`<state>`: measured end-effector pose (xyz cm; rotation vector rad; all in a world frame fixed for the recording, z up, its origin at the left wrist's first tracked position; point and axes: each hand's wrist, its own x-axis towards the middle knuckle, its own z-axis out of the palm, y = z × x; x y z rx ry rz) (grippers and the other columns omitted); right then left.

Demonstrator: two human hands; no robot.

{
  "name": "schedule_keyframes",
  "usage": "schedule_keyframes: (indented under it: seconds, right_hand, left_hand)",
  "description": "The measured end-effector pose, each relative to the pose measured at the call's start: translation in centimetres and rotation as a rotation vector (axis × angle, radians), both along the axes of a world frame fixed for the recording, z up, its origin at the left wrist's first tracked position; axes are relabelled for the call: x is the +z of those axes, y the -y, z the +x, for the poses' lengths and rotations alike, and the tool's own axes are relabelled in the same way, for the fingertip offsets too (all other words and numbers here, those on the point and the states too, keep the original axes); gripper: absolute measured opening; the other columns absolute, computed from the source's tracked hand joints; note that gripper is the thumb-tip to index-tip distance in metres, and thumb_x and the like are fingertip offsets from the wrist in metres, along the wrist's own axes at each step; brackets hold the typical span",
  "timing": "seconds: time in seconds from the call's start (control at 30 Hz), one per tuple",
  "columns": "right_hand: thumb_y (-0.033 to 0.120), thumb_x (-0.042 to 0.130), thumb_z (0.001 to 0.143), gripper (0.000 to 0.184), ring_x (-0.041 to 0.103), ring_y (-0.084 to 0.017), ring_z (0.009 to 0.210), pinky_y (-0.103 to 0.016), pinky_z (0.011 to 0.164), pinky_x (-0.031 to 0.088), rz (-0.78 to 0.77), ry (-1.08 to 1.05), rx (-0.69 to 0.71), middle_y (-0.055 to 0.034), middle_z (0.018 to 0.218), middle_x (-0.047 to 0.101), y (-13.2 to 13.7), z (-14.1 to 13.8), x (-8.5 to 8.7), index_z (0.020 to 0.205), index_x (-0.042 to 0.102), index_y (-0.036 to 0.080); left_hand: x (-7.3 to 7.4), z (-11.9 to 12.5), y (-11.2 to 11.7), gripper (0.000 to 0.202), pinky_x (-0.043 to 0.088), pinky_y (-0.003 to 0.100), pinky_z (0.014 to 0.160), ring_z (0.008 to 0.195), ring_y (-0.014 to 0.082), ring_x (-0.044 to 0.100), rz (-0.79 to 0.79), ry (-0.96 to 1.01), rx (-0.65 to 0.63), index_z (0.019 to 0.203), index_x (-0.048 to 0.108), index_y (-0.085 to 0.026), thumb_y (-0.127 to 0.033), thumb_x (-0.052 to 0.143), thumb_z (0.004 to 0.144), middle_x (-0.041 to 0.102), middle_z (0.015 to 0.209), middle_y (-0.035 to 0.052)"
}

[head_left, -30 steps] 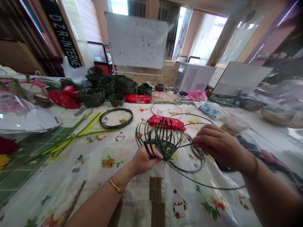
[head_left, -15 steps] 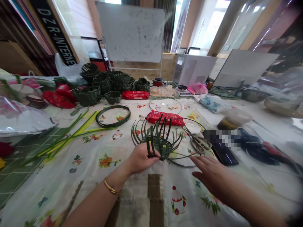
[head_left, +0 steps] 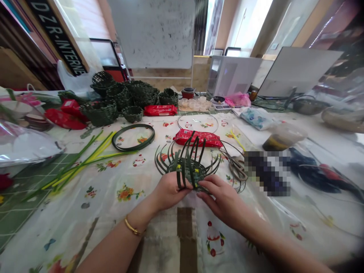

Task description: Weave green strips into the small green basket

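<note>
The left hand (head_left: 170,190) clamps the bowl-shaped woven basket (head_left: 188,167); the right hand (head_left: 220,199) touches its edge, grip unclear; beyond both, a glossy packet (head_left: 212,139).

A half-woven, dark green round basket of flat strips (head_left: 188,168) sits open-topped over the flowered white tablecloth (head_left: 105,212), its bottom closely woven, where I spot small yellow bits, its long unwoven ends rising and fanning outward.
</note>
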<state>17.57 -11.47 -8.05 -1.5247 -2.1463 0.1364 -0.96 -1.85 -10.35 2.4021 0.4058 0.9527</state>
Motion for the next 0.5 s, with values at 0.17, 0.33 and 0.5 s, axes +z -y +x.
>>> schedule_keyframes:
  seconds: [0.17, 0.33, 0.5]
  right_hand:
    - [0.039, 0.055, 0.088, 0.025, 0.06, -0.015, 0.069, -0.025, 0.061, 0.045, -0.012, -0.102, -0.052, -0.0057, 0.082, 0.061, 0.3, 0.5, -0.7, 0.096, 0.066, 0.018]
    - [0.037, 0.046, 0.091, 0.031, 0.058, -0.014, 0.061, -0.024, 0.054, 0.034, -0.221, -0.006, -0.108, -0.0023, 0.069, 0.063, -0.3, 0.7, -0.7, 0.076, 0.066, 0.019]
    - [0.042, 0.045, 0.09, 0.039, 0.048, -0.01, 0.055, -0.022, 0.052, 0.03, -0.391, -0.18, -0.049, 0.0024, 0.056, 0.053, -1.5, 1.7, -1.7, 0.063, 0.057, 0.018]
  left_hand:
    - [-0.2, 0.0, 0.0, 0.01, 0.052, 0.025, 0.064, 0.069, 0.0155, 0.066, -0.025, 0.021, 0.043, 0.081, 0.071, -0.017, -0.017, 0.061, 0.079, 0.073, 0.075, 0.0039]
    - [-0.5, 0.1, 0.4, 0.008, 0.053, 0.026, 0.065, 0.07, 0.0165, 0.066, -0.151, -0.003, 0.048, 0.079, 0.072, -0.018, -0.018, 0.065, 0.077, 0.074, 0.076, 0.0047]
    - [-0.6, 0.2, 0.8, 0.005, 0.053, 0.026, 0.065, 0.068, 0.017, 0.066, -0.388, -0.008, 0.176, 0.074, 0.073, -0.017, -0.019, 0.069, 0.071, 0.072, 0.072, 0.0053]
